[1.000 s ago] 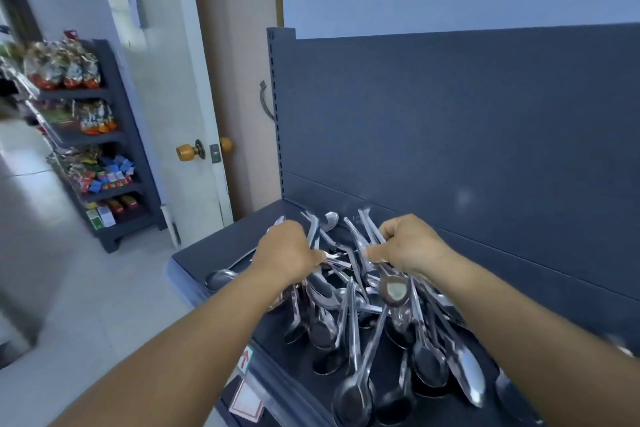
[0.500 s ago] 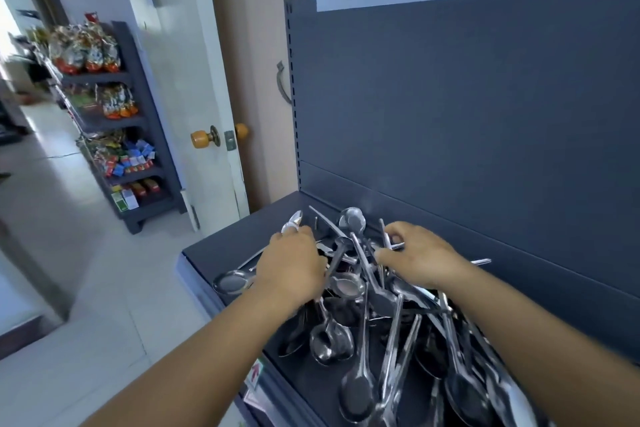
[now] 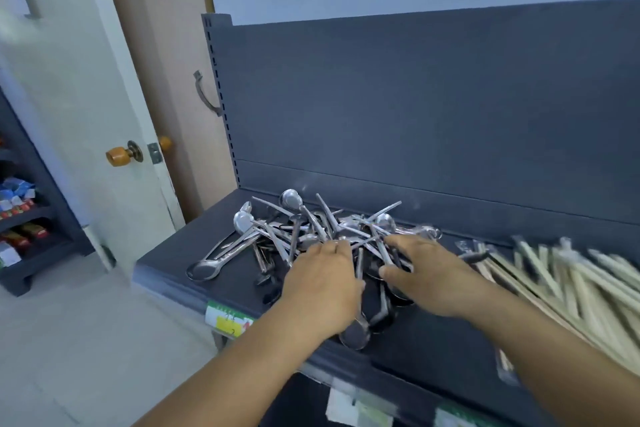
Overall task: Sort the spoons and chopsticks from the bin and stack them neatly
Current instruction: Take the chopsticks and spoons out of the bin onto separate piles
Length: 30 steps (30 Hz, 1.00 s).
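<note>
A tangled pile of metal spoons point(image 3: 304, 232) lies on the dark grey shelf point(image 3: 173, 263). My left hand point(image 3: 322, 284) lies palm down on the pile's near side, fingers stretched over the handles. Just to its right, my right hand point(image 3: 426, 274) rests on the spoons with fingers spread and the thumb pointing left. Several spoon bowls point(image 3: 356, 336) stick out beneath my left wrist. To the right of the spoons, a blurred heap of pale chopsticks point(image 3: 571, 281) fans across the shelf.
The shelf's tall dark back panel point(image 3: 415, 107) rises right behind the pile. Its front edge carries a price label point(image 3: 228, 321). A white door with an orange knob point(image 3: 117, 155) stands at the left, and a snack rack point(image 3: 20, 218) beyond it. Light floor lies below.
Both hands have gone from curled fists gripping spoons to lying flatter on the pile. The view has swung right, which brings the chopsticks into sight.
</note>
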### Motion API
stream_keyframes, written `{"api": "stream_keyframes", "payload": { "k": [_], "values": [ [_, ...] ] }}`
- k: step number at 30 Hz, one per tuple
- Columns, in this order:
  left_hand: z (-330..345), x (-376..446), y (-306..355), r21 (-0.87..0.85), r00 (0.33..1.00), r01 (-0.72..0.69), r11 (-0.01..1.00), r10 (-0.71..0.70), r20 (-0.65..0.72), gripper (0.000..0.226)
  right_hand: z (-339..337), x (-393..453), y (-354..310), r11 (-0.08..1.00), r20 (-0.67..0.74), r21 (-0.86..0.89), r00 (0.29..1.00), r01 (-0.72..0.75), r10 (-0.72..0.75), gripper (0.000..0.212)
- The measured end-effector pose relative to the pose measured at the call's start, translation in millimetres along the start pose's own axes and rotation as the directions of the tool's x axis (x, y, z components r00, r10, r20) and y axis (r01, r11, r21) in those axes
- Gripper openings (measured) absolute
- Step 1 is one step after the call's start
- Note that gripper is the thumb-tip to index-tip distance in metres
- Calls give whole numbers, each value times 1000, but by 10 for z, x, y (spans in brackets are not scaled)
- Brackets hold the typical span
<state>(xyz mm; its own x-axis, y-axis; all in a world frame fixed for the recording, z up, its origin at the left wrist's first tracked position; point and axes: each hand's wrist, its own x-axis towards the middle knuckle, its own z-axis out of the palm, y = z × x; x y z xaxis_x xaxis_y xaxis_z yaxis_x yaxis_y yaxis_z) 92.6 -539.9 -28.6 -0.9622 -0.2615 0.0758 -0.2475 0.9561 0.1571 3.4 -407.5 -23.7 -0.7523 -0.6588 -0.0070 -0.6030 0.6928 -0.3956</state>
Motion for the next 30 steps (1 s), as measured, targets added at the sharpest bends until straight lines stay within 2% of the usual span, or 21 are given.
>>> {"api": "stream_keyframes", "payload": {
  "k": [5,6,10,16,22,30],
  "values": [
    [65,-131,487,-36,983,-184,982,185,11,56,-112,-624,275,992,-80,8,989,-125,125,34],
    [84,-148,601,-40,975,-221,975,221,15,59,-140,-755,358,987,-96,15,982,-163,163,35],
    [133,-197,1084,-35,930,-366,930,367,23,62,-261,-1254,716,948,-127,7,940,-319,317,65],
    [193,-263,1928,-99,856,-515,852,516,-17,54,-544,-1910,1262,892,-207,29,870,-451,447,65],
    [250,-291,2986,-147,805,-589,794,593,-21,52,-973,-2492,1968,884,-289,49,841,-465,458,59],
    [354,-161,4437,-136,810,-580,803,586,6,42,-1596,-3006,3188,874,-256,60,839,-482,480,52]
  ]
}}
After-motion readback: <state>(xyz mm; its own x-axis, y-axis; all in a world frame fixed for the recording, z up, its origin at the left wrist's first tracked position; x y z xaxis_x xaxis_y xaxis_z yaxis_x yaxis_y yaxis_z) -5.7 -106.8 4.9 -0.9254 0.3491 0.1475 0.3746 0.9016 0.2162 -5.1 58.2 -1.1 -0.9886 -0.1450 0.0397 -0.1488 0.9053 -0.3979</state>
